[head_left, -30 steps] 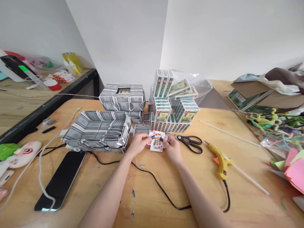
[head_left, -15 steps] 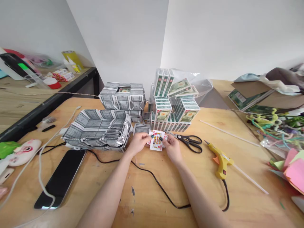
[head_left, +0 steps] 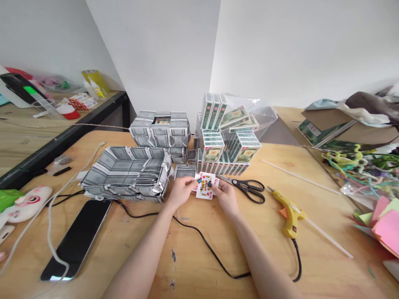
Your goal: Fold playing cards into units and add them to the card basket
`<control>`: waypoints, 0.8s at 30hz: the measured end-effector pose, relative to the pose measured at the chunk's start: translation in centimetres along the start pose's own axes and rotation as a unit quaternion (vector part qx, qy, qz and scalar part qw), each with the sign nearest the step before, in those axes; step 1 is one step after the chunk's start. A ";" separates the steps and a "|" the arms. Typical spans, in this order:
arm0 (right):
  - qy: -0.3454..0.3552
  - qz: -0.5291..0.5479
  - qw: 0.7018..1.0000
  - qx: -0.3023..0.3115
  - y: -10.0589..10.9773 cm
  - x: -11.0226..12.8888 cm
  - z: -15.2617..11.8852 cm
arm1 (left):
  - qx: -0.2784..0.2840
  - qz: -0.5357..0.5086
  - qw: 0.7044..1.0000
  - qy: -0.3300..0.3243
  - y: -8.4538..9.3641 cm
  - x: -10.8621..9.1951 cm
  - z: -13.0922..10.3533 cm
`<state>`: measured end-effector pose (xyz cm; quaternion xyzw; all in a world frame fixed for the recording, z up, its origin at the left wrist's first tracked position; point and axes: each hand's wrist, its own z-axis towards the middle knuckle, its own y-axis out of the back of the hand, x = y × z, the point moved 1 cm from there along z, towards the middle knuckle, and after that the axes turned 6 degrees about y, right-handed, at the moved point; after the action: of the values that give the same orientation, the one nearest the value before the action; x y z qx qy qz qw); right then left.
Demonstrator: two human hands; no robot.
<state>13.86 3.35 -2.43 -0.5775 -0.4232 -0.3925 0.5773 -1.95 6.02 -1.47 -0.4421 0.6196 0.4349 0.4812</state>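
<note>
Between my hands are playing cards (head_left: 205, 190), a king of hearts lying over a sideways card whose red-marked ends stick out on both sides. My left hand (head_left: 182, 191) pinches their left side, thumb on the face. On the right side, my right hand (head_left: 225, 194) grips them the same way. Just behind is a pile of face-down cards (head_left: 185, 170). An open box built of folded cards (head_left: 120, 192) stands left of my hands, with loose cards inside at its right end. Black-handled scissors (head_left: 249, 187) lie right of my right hand.
Behind stand a second card-built box (head_left: 160, 133) and stacked card packs (head_left: 215, 153) with clear plastic. A yellow glue gun (head_left: 290, 214) lies at right, its black cord (head_left: 199, 232) crossing under my forearms. A phone (head_left: 77, 238) and white cable lie left; pipe cleaners (head_left: 352, 160) and coloured paper right.
The view has shifted slightly. Both hands keep hold of the cards, with the thumbs a little altered on the king's face. Nothing else has visibly moved.
</note>
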 end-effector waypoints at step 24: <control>-0.005 -0.065 0.998 -0.023 -0.2 0.1 -0.1 | 0.001 0.027 1.000 0.006 0.0 0.0 0.0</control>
<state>13.72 3.24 -2.24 -0.5638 -0.4537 -0.4362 0.5349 -1.98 6.08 -1.44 -0.4271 0.6350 0.4443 0.4657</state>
